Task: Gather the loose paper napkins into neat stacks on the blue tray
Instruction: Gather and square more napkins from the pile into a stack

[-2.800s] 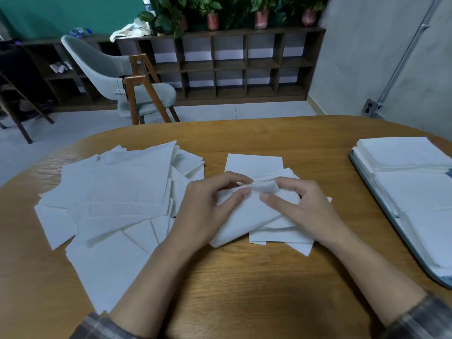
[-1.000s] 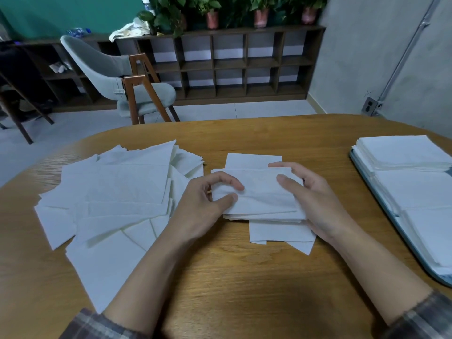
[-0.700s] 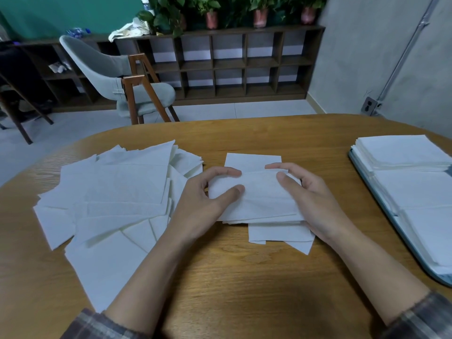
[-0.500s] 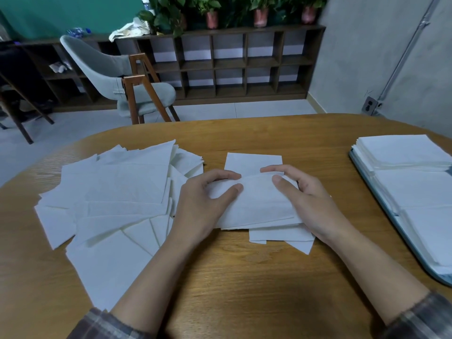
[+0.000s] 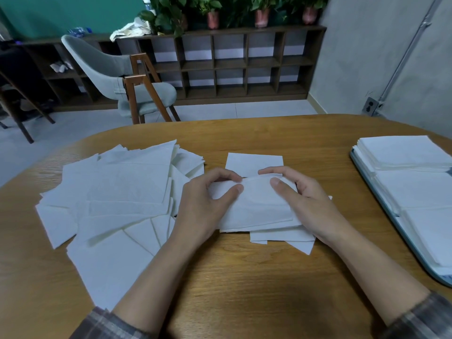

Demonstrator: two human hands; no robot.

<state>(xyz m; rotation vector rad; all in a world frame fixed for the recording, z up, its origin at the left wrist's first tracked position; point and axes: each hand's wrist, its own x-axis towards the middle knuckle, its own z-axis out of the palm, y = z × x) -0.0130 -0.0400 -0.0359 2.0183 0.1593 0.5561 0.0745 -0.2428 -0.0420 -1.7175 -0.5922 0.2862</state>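
white napkins (image 5: 117, 192), blue tray (image 5: 367, 177), plaid sleeves (image 5: 107, 324) (grey-brown), green wall (image 5: 73, 11)

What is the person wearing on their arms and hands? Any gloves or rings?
No gloves: the left hand and right hand are bare, with no rings or watch that I can see. The left sleeve and right sleeve are checked, in grey and brownish tones, and end near the elbows, so the forearms are bare.
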